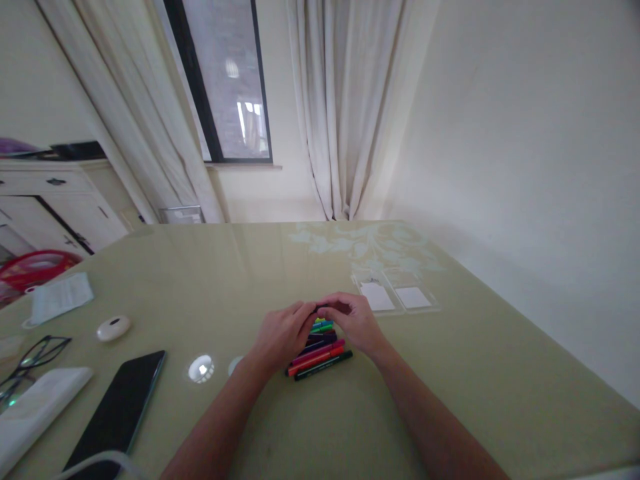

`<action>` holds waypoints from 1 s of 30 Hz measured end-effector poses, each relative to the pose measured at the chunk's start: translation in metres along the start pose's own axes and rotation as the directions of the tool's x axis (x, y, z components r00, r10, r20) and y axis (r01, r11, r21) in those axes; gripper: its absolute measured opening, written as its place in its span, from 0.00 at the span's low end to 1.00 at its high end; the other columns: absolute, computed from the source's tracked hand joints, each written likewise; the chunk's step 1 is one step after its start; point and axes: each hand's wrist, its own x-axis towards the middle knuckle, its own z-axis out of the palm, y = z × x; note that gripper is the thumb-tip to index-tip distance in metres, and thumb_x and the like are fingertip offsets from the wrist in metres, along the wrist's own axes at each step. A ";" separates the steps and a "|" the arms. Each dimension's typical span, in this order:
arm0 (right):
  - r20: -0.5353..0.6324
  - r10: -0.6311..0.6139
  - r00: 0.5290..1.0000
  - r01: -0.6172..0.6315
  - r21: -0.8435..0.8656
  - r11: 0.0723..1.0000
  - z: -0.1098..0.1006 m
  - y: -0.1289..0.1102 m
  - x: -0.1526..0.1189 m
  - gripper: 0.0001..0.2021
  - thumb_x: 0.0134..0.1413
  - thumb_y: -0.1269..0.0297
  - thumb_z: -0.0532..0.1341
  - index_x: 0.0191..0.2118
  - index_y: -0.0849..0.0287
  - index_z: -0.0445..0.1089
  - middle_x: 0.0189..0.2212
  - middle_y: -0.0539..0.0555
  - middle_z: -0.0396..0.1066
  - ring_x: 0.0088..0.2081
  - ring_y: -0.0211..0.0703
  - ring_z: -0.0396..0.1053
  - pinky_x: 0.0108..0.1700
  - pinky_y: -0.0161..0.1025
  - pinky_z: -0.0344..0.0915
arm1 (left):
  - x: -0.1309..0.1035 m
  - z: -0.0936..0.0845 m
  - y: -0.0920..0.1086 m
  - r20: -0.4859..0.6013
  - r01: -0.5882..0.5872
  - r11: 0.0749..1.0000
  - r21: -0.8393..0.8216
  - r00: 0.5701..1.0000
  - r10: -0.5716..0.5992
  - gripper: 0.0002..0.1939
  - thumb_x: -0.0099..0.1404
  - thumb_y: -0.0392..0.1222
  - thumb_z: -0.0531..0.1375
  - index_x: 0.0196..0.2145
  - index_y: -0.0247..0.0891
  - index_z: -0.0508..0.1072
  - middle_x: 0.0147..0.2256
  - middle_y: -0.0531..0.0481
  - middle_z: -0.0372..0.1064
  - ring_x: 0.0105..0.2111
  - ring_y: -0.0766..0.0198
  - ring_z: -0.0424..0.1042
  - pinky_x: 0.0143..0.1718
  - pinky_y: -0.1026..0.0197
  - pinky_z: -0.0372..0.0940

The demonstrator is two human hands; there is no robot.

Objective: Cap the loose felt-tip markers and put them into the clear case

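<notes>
Several coloured marker pens lie side by side on the pale green table, with a black one nearest me and a red one beside it. My left hand is over the left part of the row, its fingers closed near the far end of the pens. From the right, my right hand meets it, thumb and fingers pinched together. A small dark thing, perhaps a pen, shows between the fingertips of both hands. The hands partly cover the far pens.
Behind my right hand lies a clear plastic case with white cards. To the left are a black phone, a white power strip or box, glasses, a round white case and a face mask.
</notes>
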 end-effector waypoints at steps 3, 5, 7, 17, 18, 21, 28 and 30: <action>0.003 0.030 1.000 -0.030 0.024 0.999 0.000 0.001 0.000 0.09 0.48 0.59 0.73 0.35 0.56 0.83 0.31 0.53 0.82 0.34 0.47 0.79 0.40 0.41 0.75 | 0.001 -0.003 0.000 0.054 0.007 0.999 0.036 0.998 -0.009 0.17 0.79 0.46 0.49 0.53 0.45 0.75 0.45 0.47 0.80 0.41 0.57 0.80 0.39 0.61 0.69; 0.002 0.042 0.999 -0.042 0.023 0.999 0.000 0.001 0.000 0.09 0.48 0.59 0.74 0.35 0.56 0.83 0.31 0.53 0.82 0.34 0.48 0.79 0.40 0.42 0.75 | 0.001 -0.005 0.000 0.078 0.016 0.999 0.048 0.997 -0.020 0.17 0.79 0.46 0.48 0.53 0.45 0.74 0.45 0.48 0.81 0.41 0.57 0.80 0.39 0.61 0.69; 0.002 0.044 0.999 -0.044 0.011 0.999 -0.001 0.001 0.000 0.09 0.48 0.59 0.74 0.35 0.56 0.83 0.31 0.53 0.82 0.34 0.49 0.80 0.40 0.42 0.75 | 0.001 -0.007 0.001 0.097 0.027 0.998 0.064 0.995 -0.033 0.16 0.79 0.47 0.49 0.54 0.46 0.74 0.44 0.49 0.81 0.40 0.58 0.81 0.38 0.62 0.69; 0.010 0.034 0.999 -0.034 0.032 0.999 0.000 0.009 0.000 0.09 0.49 0.58 0.73 0.36 0.56 0.83 0.33 0.55 0.83 0.36 0.51 0.81 0.43 0.45 0.76 | 0.007 0.006 -0.003 0.240 0.146 0.968 0.206 0.951 -0.195 0.21 0.79 0.51 0.48 0.63 0.42 0.64 0.46 0.43 0.81 0.42 0.49 0.82 0.36 0.57 0.69; 0.017 0.038 0.999 -0.039 0.043 0.998 0.001 0.009 0.000 0.09 0.50 0.58 0.72 0.36 0.56 0.83 0.33 0.55 0.83 0.37 0.51 0.81 0.43 0.45 0.76 | 0.007 0.007 -0.003 0.250 0.150 0.965 0.216 0.947 -0.203 0.22 0.79 0.51 0.49 0.64 0.42 0.63 0.46 0.42 0.81 0.43 0.48 0.82 0.36 0.57 0.69; 0.028 0.032 0.999 -0.033 0.047 0.998 0.002 0.011 -0.001 0.09 0.50 0.58 0.72 0.36 0.56 0.83 0.34 0.55 0.83 0.38 0.51 0.81 0.45 0.45 0.76 | 0.007 0.007 -0.002 0.269 0.144 0.964 0.225 0.941 -0.204 0.22 0.79 0.50 0.48 0.65 0.41 0.62 0.46 0.40 0.81 0.44 0.49 0.82 0.37 0.57 0.69; 0.047 0.036 0.998 -0.038 0.047 0.998 0.001 0.016 0.001 0.09 0.48 0.59 0.73 0.36 0.55 0.83 0.33 0.53 0.83 0.36 0.49 0.80 0.43 0.44 0.75 | 0.005 0.006 0.002 0.291 0.156 0.962 0.225 0.931 -0.219 0.20 0.80 0.47 0.48 0.64 0.42 0.62 0.47 0.42 0.81 0.45 0.49 0.81 0.39 0.57 0.69; 0.054 0.036 0.998 -0.039 0.049 0.998 0.001 0.015 0.001 0.09 0.48 0.59 0.73 0.36 0.56 0.83 0.33 0.53 0.83 0.36 0.48 0.80 0.43 0.43 0.75 | 0.006 0.005 0.004 0.283 0.171 0.961 0.217 0.931 -0.229 0.20 0.79 0.47 0.48 0.64 0.42 0.63 0.47 0.42 0.80 0.45 0.51 0.81 0.39 0.57 0.69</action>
